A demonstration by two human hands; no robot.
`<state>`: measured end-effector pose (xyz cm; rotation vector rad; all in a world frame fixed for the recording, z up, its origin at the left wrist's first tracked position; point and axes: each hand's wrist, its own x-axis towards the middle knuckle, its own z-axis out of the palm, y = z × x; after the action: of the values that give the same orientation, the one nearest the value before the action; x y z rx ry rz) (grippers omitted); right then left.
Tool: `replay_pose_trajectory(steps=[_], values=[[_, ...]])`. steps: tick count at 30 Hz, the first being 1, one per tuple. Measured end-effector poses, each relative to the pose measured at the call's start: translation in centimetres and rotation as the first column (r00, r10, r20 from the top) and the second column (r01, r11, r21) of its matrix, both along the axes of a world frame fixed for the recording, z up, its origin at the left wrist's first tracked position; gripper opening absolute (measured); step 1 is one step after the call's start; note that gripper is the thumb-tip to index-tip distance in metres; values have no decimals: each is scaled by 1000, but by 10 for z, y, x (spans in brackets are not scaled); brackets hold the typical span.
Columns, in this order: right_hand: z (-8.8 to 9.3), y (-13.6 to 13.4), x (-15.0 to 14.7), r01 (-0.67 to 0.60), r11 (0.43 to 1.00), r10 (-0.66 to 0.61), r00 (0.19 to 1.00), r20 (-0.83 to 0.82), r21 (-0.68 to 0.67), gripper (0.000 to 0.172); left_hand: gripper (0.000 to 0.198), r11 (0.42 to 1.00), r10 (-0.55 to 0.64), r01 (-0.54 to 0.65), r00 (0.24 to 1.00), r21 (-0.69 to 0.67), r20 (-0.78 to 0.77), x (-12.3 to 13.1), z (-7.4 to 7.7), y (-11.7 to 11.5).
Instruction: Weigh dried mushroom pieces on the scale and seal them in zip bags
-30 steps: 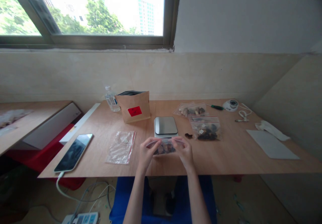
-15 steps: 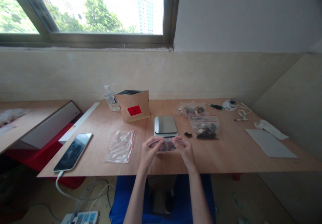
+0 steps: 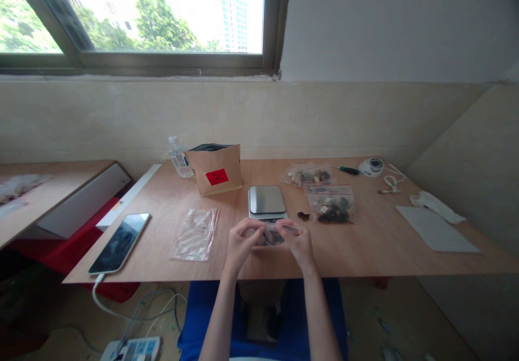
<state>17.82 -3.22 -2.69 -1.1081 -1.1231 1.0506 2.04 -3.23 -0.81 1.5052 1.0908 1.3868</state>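
A small clear zip bag [image 3: 269, 236] with dark brownish pieces inside is held at its top edge by both hands, near the front of the table. My left hand [image 3: 245, 239] pinches the left part of that edge. On the other side, my right hand [image 3: 297, 240] pinches the edge between thumb and fingers. Just behind the hands sits a digital scale [image 3: 267, 199] with a bare metal plate. A dark dried piece [image 3: 303, 216] lies to the right of the scale. Left of my hands rests a flat clear zip bag [image 3: 197, 235] with a red seal line.
A brown paper pouch [image 3: 214, 172] stands open at the back beside a water bottle [image 3: 179, 158]. Filled zip bags [image 3: 333, 205] lie right of the scale. A phone [image 3: 119, 243] is on the left, a screwdriver [image 3: 349, 171] and camera [image 3: 370, 167] far right, near white paper [image 3: 433, 228].
Both hands have shifted only slightly along the bag's top edge, their thumbs a little closer together. The other things on the table have stayed in place.
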Motion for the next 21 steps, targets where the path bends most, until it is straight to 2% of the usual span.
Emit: replay_pose_trajectory(steps=[5, 11, 17, 21], values=[[0, 1, 0, 54, 999, -54, 999, -7, 5, 17, 16, 1000, 13, -13, 1000, -5, 0, -1, 2, 1], [0, -2, 2, -126, 991, 120, 986, -113, -39, 17, 19, 994, -38, 45, 997, -96, 72, 1, 0, 1], [1, -2, 1, -68, 998, 68, 998, 15, 16, 17, 20, 989, -93, 106, 988, -107, 122, 6, 6, -1], [6, -3, -3, -56, 997, 55, 998, 30, 45, 17, 20, 988, -92, 111, 982, -108, 164, 9, 5, -1]])
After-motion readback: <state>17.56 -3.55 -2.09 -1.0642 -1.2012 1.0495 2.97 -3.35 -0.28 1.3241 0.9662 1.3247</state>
